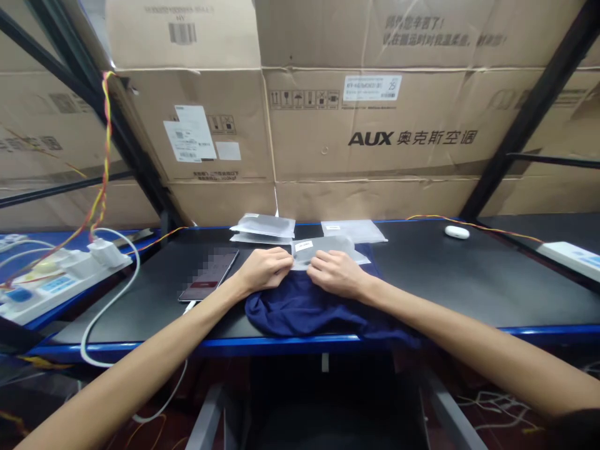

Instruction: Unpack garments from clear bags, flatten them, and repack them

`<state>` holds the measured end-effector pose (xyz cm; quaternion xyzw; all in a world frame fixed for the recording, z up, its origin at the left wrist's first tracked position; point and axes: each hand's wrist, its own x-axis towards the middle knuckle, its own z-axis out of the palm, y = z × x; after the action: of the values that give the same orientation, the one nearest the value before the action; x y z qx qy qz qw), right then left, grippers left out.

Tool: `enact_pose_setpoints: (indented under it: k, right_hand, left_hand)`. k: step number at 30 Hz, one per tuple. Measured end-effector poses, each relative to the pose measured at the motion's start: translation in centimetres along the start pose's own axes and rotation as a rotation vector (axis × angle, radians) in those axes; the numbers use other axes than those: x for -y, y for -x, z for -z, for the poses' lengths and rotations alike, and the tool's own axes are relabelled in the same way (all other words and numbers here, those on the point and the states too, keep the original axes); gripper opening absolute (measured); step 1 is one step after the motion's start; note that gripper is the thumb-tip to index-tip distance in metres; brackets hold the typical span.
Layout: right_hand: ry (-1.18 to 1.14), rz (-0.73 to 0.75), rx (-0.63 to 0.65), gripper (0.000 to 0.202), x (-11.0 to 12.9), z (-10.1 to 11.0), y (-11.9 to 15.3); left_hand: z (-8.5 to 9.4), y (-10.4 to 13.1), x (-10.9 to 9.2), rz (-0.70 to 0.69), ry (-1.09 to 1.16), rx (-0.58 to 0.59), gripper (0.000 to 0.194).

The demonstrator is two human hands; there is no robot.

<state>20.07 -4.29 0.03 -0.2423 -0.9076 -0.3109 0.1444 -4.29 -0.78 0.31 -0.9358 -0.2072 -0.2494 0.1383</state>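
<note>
My left hand (266,269) is closed, its fingertips pinching the left edge of a frosted plastic bag (323,247) with a small white label. My right hand (336,273) has its fingers curled on the same bag's near edge. Under both hands lies a crumpled navy blue cloth (304,309), partly hanging over the table's front edge. How far the cloth reaches beneath the bag is hidden. Behind my left hand rest stacked frosted bags (263,226), and another flat bag (360,231) lies behind my right.
A phone (209,275) with a cable lies left on the black table (450,287). A power strip (60,275) with plugs and a looping white cable (126,290) is farther left. At the right are a small white case (457,232) and another power strip (572,259). Cardboard (384,156) stands behind.
</note>
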Motion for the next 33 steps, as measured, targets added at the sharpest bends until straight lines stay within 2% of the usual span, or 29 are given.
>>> enact_pose_setpoints:
  k: [3,7,13,16,18,21,24,26,30,33]
  right_hand:
    - [0.047,-0.032,-0.047,0.029,-1.3,0.3,2.0]
    - [0.139,-0.057,-0.174,0.029,-3.2,1.0,5.2]
    - [0.176,-0.105,-0.192,0.03,-4.6,2.0,8.5]
    - [0.165,-0.121,-0.196,0.029,-4.6,2.0,8.9]
    - [0.16,-0.141,-0.198,0.029,-4.4,1.9,8.8]
    - [0.165,-0.164,-0.194,0.029,-4.1,1.8,8.4]
    - [0.175,-0.172,-0.18,0.03,-3.9,1.9,8.2]
    - [0.18,-0.173,-0.186,0.03,-3.7,2.0,8.1]
    - [0.171,-0.133,-0.198,0.03,-3.6,2.2,7.9]
    - [0.161,-0.119,-0.197,0.029,-3.5,2.2,7.6]
  left_hand:
    - [0.0,0.1,0.4,0.022,-0.016,-0.029,0.022]
    - [0.3,0.1,0.7,0.1,-0.05,-0.026,0.024]
    - [0.5,-0.2,0.7,0.217,-0.14,-0.003,0.025]
    - [0.5,-0.4,0.7,0.269,-0.152,0.003,0.027]
    - [0.8,-0.6,0.6,0.268,-0.128,-0.047,0.034]
    - [1.5,-0.8,-0.4,0.158,-0.026,-0.105,0.037]
    - [1.6,-1.2,-2.2,-0.007,0.088,0.022,0.035]
    - [1.1,-1.8,-3.4,-0.06,0.098,0.085,0.035]
    - [-0.4,-4.0,-4.6,-0.024,0.038,0.061,0.039]
    - [-1.5,-5.8,-4.8,0.082,0.022,0.124,0.046]
